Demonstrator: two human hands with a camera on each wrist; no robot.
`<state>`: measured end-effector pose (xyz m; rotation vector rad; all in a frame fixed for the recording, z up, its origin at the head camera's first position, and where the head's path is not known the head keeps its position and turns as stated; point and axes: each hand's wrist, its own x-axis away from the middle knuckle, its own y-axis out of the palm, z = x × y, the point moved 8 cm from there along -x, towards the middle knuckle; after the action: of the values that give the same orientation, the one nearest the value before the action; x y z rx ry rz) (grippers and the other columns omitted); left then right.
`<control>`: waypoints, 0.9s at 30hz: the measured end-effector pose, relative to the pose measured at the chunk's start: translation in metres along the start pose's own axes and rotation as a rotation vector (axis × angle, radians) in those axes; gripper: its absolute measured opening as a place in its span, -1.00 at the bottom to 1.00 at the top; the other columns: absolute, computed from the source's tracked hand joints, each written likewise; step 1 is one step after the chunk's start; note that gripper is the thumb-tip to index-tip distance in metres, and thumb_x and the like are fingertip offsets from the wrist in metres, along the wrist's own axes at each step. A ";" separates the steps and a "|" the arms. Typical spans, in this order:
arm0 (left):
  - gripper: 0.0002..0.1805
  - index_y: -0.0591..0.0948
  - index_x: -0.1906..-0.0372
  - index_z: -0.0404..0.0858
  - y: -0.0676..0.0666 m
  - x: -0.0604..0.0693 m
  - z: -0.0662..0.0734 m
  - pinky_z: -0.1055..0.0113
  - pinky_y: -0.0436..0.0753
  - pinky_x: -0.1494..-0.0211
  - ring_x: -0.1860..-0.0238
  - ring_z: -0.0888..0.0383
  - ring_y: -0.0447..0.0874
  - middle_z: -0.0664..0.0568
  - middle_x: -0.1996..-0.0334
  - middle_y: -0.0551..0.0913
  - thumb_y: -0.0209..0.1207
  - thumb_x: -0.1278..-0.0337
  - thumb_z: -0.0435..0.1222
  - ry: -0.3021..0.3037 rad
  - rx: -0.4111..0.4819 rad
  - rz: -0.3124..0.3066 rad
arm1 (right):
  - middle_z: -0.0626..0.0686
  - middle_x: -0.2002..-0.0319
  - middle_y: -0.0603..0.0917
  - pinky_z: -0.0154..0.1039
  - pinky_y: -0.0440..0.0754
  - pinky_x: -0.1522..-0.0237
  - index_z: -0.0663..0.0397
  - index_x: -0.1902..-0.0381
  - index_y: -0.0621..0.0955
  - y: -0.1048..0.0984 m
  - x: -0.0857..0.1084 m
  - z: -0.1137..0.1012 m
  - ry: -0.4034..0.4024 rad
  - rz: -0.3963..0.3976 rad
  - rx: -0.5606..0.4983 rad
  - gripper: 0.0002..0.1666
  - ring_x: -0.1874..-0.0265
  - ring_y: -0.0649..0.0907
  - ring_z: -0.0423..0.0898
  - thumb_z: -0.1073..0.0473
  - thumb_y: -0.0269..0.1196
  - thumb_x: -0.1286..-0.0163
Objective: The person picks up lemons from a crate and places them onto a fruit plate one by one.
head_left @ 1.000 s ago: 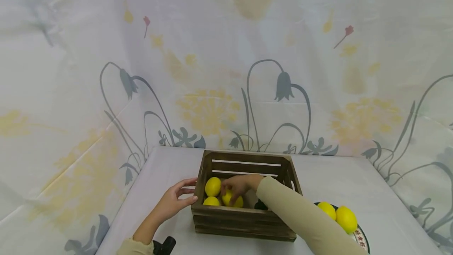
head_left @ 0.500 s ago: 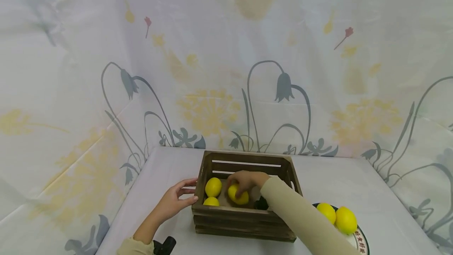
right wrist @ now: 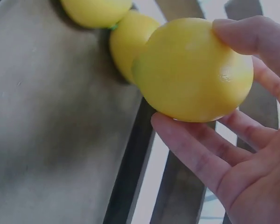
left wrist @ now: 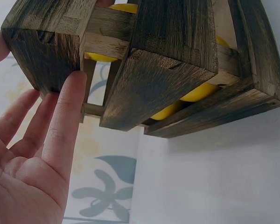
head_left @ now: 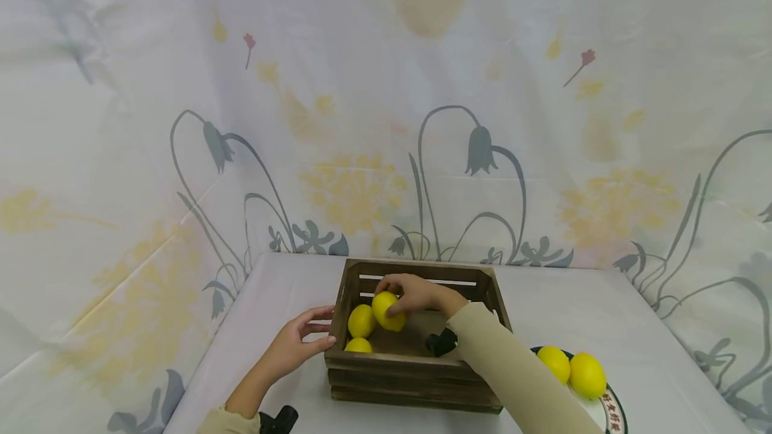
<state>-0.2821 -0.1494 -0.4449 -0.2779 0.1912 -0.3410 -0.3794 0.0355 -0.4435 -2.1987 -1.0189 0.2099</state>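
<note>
In the head view, a brown slatted wooden crate (head_left: 416, 380) stands on the white table. Inside, my right hand (head_left: 416, 293) grips a yellow lemon (head_left: 388, 311) between thumb and fingers, lifted off the crate's floor. The right wrist view shows this lemon (right wrist: 193, 70) close up, thumb on one side and fingertips on the other. Two more lemons lie at the crate's left side: one farther back (head_left: 361, 321) and one nearer (head_left: 358, 345), partly hidden by the front wall. My left hand (head_left: 295, 343) touches the crate's left side with mostly straight fingers, as the left wrist view also shows.
Right of the crate, partly behind my right sleeve, a plate (head_left: 614, 410) with a patterned rim bears two lemons (head_left: 588, 376). A flower-printed curtain (head_left: 386, 119) surrounds the table at the back and sides. The crate's walls rise around my right hand.
My right hand first gripped the lemon low in the crate, moved it a little right, then raised it up and back to the left. My left hand stays at the crate's side.
</note>
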 end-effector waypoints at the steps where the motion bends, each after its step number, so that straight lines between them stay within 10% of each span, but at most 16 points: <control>1: -0.40 0.33 -0.28 -0.36 0.000 0.000 0.000 0.29 0.60 0.09 -0.08 -0.18 0.45 -0.30 -0.16 0.38 0.22 -0.15 -0.31 0.000 0.001 0.000 | 0.05 0.16 0.51 -0.15 0.64 0.37 -0.04 -0.02 0.51 -0.002 0.001 -0.002 -0.012 0.012 -0.007 -0.54 0.29 0.56 -0.07 0.22 0.35 -0.14; 16: -0.39 0.34 -0.28 -0.33 0.000 0.000 0.002 0.27 0.60 0.08 -0.09 -0.17 0.45 -0.28 -0.16 0.39 0.24 -0.13 -0.28 -0.034 -0.018 0.013 | 0.10 0.03 0.50 -0.21 0.63 0.27 -0.04 -0.08 0.48 -0.029 0.012 -0.031 -0.081 0.224 -0.103 -0.49 0.21 0.58 -0.01 0.18 0.35 -0.17; 27: -0.40 0.33 -0.28 -0.35 0.000 0.000 0.001 0.29 0.60 0.10 -0.08 -0.19 0.45 -0.30 -0.16 0.38 0.22 -0.15 -0.30 0.000 -0.009 0.003 | 0.18 -0.06 0.39 -0.10 0.65 0.28 0.06 -0.14 0.44 -0.046 0.023 -0.038 -0.084 0.399 -0.373 -0.43 0.21 0.59 0.02 0.23 0.34 -0.18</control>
<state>-0.2817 -0.1492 -0.4439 -0.2861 0.1935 -0.3375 -0.3759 0.0530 -0.3821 -2.7457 -0.6922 0.3136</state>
